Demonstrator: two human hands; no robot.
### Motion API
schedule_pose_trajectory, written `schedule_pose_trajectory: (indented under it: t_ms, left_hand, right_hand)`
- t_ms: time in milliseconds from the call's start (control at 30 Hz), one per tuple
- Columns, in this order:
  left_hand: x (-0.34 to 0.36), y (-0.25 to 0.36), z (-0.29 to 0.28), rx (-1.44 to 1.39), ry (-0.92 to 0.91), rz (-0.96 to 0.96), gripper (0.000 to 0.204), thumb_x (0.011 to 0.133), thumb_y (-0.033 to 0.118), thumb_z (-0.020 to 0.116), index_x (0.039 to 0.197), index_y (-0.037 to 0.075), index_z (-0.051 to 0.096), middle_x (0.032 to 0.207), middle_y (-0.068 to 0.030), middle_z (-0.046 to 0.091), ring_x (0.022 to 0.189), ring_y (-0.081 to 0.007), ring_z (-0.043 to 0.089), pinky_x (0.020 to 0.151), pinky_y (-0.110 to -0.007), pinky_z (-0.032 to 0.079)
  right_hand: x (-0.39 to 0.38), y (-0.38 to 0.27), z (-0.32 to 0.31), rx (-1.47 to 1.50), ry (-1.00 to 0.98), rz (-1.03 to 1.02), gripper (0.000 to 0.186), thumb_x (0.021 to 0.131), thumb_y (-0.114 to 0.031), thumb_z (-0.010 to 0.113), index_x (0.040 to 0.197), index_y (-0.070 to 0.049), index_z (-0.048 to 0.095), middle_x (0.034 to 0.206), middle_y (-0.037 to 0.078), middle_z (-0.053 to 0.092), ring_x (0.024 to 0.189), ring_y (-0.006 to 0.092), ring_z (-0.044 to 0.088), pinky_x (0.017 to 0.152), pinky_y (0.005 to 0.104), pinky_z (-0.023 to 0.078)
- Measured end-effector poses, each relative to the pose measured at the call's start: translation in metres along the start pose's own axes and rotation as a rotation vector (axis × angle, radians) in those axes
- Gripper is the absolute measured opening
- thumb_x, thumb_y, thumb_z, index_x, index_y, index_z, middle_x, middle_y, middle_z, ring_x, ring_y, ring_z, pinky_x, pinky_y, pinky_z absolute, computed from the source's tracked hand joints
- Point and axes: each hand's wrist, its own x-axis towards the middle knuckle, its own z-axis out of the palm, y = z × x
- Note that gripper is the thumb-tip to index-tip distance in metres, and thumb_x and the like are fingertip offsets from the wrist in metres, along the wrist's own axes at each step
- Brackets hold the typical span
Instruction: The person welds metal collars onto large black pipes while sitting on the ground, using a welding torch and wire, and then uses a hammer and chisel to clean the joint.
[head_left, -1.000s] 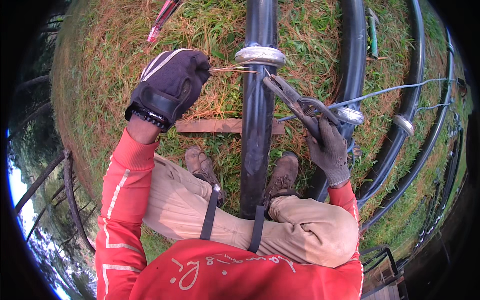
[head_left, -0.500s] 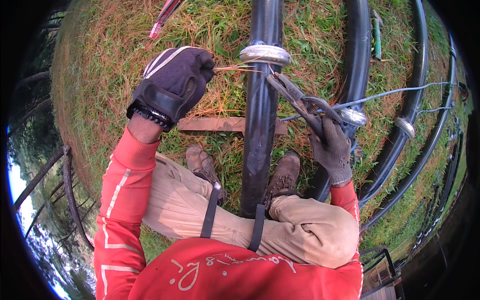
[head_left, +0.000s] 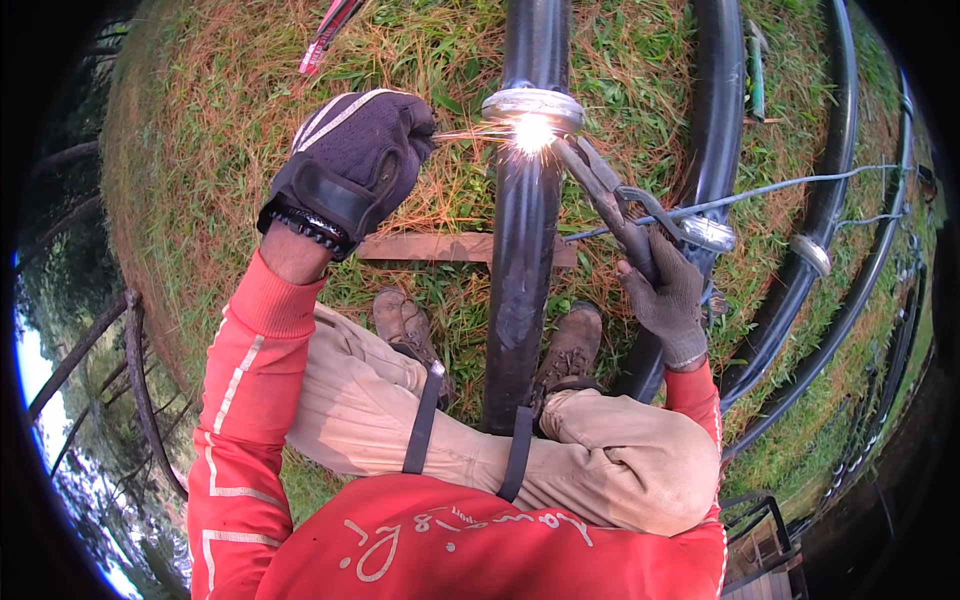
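Observation:
My left hand (head_left: 352, 160), in a dark padded glove, is closed in a fist round thin copper-coloured rods (head_left: 465, 134). They reach right to a black pipe (head_left: 525, 220) that runs between my boots. A bright arc with sparks (head_left: 533, 134) burns at the near edge of the pipe's silvery collar (head_left: 532, 101) and hides the rod tips. My right hand (head_left: 668, 305), in a worn grey glove, has its fingers round the handle of an electrode holder (head_left: 606, 190), thumb standing off. The holder's jaws point up-left and end just right of the arc.
More black pipes (head_left: 716, 110) lie to the right, some with silvery collars (head_left: 706, 234). A blue-grey cable (head_left: 790, 182) crosses them. A wooden board (head_left: 425, 247) lies under the near pipe. Farther off are a red strip-like object (head_left: 325, 38) and a green piece (head_left: 756, 80) on the grass.
A bright arc with flying sparks has appeared at the collar. The electrode holder's jaws have shifted slightly right, and my right thumb has moved away from the handle. My left hand has barely moved.

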Motion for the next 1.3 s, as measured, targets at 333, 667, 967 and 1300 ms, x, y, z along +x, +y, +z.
schedule_pose_trajectory:
  t_ms: [333, 667, 967, 1300]
  left_hand:
    - [0.000, 0.002, -0.006, -0.024, -0.033, -0.013, 0.011, 0.090, 0.018, 0.075, 0.094, 0.007, 0.076, 0.087, -0.0171, 0.074, 0.085, -0.0414, 0.072, 0.076, -0.049, 0.056]
    - [0.001, 0.001, -0.005, 0.016, -0.060, -0.033, 0.015, 0.092, 0.021, 0.076, 0.100, 0.008, 0.077, 0.093, -0.0163, 0.075, 0.090, -0.0407, 0.072, 0.079, -0.049, 0.057]
    - [0.002, 0.003, -0.007, 0.019, -0.066, -0.034, 0.016, 0.092, 0.021, 0.077, 0.101, 0.009, 0.078, 0.093, -0.0161, 0.076, 0.090, -0.0408, 0.073, 0.080, -0.049, 0.058]
    - [0.003, 0.002, -0.004, 0.011, -0.058, -0.023, 0.017, 0.090, 0.022, 0.078, 0.101, 0.009, 0.078, 0.092, -0.0173, 0.076, 0.088, -0.0406, 0.074, 0.078, -0.047, 0.059]
  right_hand:
    - [-0.009, 0.001, 0.002, -0.232, 0.021, -0.156, 0.062, 0.082, -0.010, 0.084, 0.140, -0.002, 0.066, 0.121, 0.017, 0.077, 0.104, 0.0384, 0.077, 0.088, 0.0449, 0.062]
    - [-0.007, 0.008, 0.004, -0.244, -0.017, -0.085, 0.068, 0.085, -0.009, 0.083, 0.149, -0.002, 0.061, 0.122, 0.017, 0.077, 0.108, 0.0381, 0.076, 0.090, 0.0445, 0.062]
    - [-0.004, 0.009, 0.006, -0.219, 0.027, -0.121, 0.067, 0.084, -0.010, 0.082, 0.148, -0.004, 0.063, 0.121, 0.018, 0.075, 0.103, 0.0374, 0.077, 0.085, 0.0437, 0.063]
    - [-0.005, 0.015, 0.007, -0.227, 0.037, -0.114, 0.068, 0.083, -0.013, 0.082, 0.148, -0.007, 0.065, 0.121, 0.018, 0.074, 0.096, 0.0357, 0.076, 0.080, 0.0437, 0.062]
